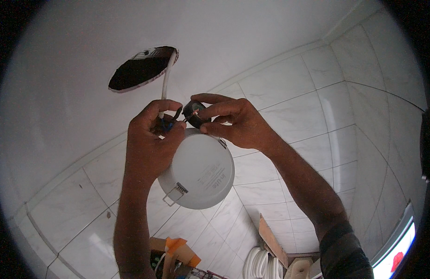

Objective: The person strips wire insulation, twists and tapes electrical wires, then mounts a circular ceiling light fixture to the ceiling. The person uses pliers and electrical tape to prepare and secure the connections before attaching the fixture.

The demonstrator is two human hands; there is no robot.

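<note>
Left hand [151,137] pinching thin blue and black wires [166,125], right hand [238,122] pinching a round black roll [190,109]! Below, an open brown cardboard box [181,254], contents unclear.

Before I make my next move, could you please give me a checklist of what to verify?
1. Cable out of the ceiling hole: ok, it reaches the left hand.
2. Left grip on the wires: ok, at the fingertips.
3. Black roll in the right hand: ok, held.
4. Lamp inside the hole: not ok, below the hands.
5. Wire joints secure: cannot tell, fingers hide them.
6. Power off: cannot tell.
</note>
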